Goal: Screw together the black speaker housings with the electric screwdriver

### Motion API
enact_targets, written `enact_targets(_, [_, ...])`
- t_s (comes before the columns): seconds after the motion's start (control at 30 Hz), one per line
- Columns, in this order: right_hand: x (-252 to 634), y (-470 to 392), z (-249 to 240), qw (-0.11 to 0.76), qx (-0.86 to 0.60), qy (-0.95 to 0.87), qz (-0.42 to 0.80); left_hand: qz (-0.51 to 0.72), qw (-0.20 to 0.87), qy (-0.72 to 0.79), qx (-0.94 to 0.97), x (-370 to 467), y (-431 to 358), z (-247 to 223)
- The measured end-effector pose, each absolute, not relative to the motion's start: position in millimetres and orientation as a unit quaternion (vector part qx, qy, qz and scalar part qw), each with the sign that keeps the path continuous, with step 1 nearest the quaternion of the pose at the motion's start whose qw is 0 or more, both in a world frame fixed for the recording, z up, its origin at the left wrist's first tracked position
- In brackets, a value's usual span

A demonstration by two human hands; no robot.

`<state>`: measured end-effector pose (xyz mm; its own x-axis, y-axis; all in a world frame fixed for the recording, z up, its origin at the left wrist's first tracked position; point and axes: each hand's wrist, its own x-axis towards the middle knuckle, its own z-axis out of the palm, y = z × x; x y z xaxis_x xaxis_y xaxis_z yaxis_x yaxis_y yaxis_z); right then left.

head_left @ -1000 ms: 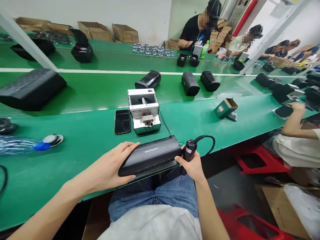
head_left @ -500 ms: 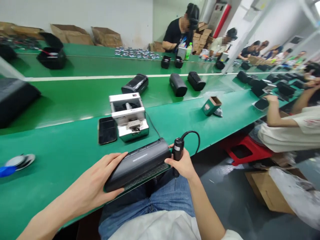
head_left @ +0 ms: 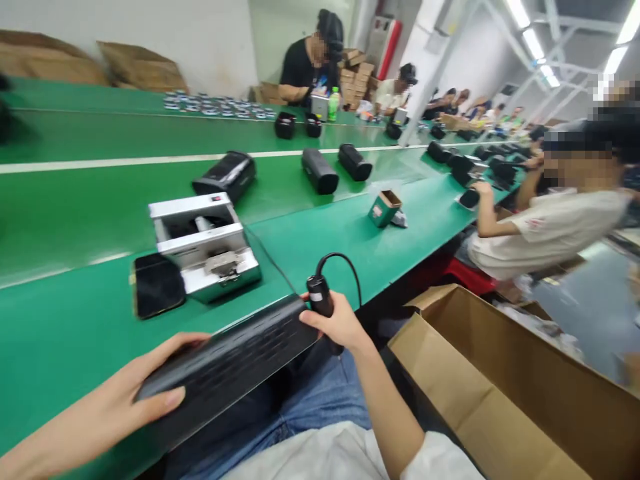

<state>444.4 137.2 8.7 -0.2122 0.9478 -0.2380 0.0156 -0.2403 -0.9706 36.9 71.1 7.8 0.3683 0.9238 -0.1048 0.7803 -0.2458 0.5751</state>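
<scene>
A long black speaker-like case point(head_left: 235, 363) lies tilted at the front edge of the green table, its patterned face toward me. Its left end is gripped by my left hand point(head_left: 150, 387), thumb on the face and fingers behind. My right hand point(head_left: 335, 320) is wrapped round a black corded electric screwdriver point(head_left: 320, 297), held upright with its tip down, and the thumb presses the case's right end. Behind the case stands a silver and white machine point(head_left: 205, 247) with a metal block at its front. A dark phone point(head_left: 157, 287) lies to the machine's left.
Several black cases, one of them here point(head_left: 320, 171), lie on the green belt beyond. A small green box point(head_left: 385, 208) stands to the right on the table. A large open cardboard box point(head_left: 480, 387) is at my right. A person in a white shirt point(head_left: 555, 227) sits farther right.
The view has swung to the right, bringing the cardboard box and the nearby person's head into sight. The case has been rolled so that its patterned face shows; both hands keep their hold.
</scene>
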Motion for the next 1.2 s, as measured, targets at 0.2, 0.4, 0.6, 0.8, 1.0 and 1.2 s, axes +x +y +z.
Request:
enact_targets(0.2, [430,156,3,0.378,-0.523,-0.495,0.582,0.113,0.4,0.538,0.733,45,96,48])
enact_targets(0.4, [445,165,24,0.355,-0.492,-0.525,0.597,0.137,0.319,0.587,0.731,60,88,65])
enact_targets(0.6, [457,161,38,0.299,-0.48,-0.551,0.613,0.087,0.154,0.577,0.798,122,70,75])
enact_targets(0.8, [454,157,44,0.285,-0.494,-0.569,0.593,0.044,0.113,0.576,0.808,139,81,71])
enact_targets(1.0, [452,155,48,0.296,-0.497,-0.576,0.577,0.052,0.121,0.592,0.795,136,80,74])
enact_targets(1.2, [448,154,43,0.31,-0.502,-0.571,0.571,0.025,0.123,0.589,0.798,133,83,76])
